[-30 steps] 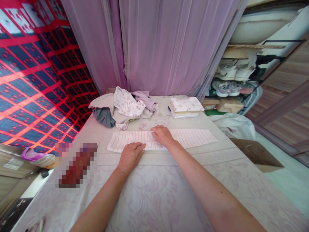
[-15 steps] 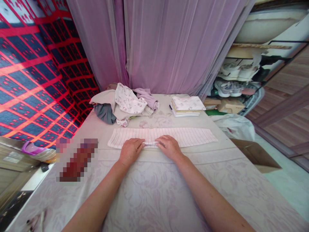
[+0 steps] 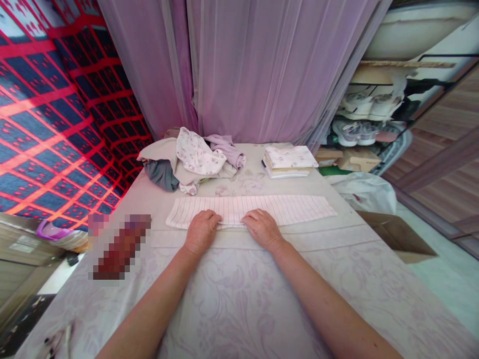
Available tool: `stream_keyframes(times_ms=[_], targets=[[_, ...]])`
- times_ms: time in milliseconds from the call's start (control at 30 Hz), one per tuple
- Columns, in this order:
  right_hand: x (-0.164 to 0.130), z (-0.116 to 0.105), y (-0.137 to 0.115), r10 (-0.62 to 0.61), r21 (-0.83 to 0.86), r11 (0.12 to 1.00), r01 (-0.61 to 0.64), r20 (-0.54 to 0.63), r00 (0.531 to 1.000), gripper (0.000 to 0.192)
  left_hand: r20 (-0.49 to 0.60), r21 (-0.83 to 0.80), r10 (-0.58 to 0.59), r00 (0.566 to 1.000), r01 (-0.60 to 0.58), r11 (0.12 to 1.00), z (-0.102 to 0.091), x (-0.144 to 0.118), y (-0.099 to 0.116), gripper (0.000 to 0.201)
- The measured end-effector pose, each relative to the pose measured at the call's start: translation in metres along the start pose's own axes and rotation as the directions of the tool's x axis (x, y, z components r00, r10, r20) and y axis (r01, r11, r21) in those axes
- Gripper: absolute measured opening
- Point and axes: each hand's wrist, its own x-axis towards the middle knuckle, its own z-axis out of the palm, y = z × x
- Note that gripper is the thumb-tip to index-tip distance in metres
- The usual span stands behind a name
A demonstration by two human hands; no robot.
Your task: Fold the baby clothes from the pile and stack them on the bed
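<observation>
A long strip of folded white cloth with thin pink stripes (image 3: pixel 295 209) lies crosswise on the patterned bedsheet (image 3: pixel 232 299). My left hand (image 3: pixel 203 230) is closed at its near edge, left of the middle, with thumb and fingers pinching the fabric. Just to the right, my right hand (image 3: pixel 263 228) grips the same edge, fingers curled over it. A short stretch of the edge shows between the two hands. The fingertips are partly hidden by the cloth and by the hands themselves.
Rumpled clothes (image 3: pixel 200 154) lie in a heap at the far left. At the far right sits a stack of folded clothes (image 3: pixel 290 158). Purple curtains (image 3: pixel 254 70) hang behind. A blurred-out red item (image 3: pixel 119 249) lies left. An open cardboard box (image 3: pixel 396 234) stands beside the bed.
Both hands stay at the near edge of the striped cloth. The left fingers have drawn in slightly, and the edge between the hands now lies flatter. The view has shifted a little.
</observation>
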Motion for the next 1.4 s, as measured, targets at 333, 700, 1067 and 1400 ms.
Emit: stream_keyframes(times_ms=[333, 700, 1067, 1400], targets=[[-0.010, -0.001, 0.005, -0.001, 0.061, 0.998, 0.000, 0.021, 1.000, 0.023, -0.015, 0.036, 0.114, 0.993, -0.114, 0.993, -0.004, -0.017, -0.005, 0.025], [-0.011, -0.003, 0.010, -0.124, -0.139, 0.983, 0.119, -0.028, 0.992, 0.014, 0.054, 0.267, 0.194, 0.980, -0.201, 0.942, -0.016, -0.008, 0.004, 0.014], [-0.013, -0.008, -0.005, -0.034, -0.007, 0.999, 0.034, 0.005, 0.999, 0.020, 0.007, 0.114, 0.171, 0.985, -0.171, 0.979, -0.005, -0.017, 0.008, 0.029], [-0.019, 0.001, -0.017, -0.030, 0.117, 0.993, -0.002, 0.274, 0.961, 0.053, 0.084, 0.084, 0.225, 0.971, -0.231, 0.969, 0.027, -0.023, 0.007, 0.064]])
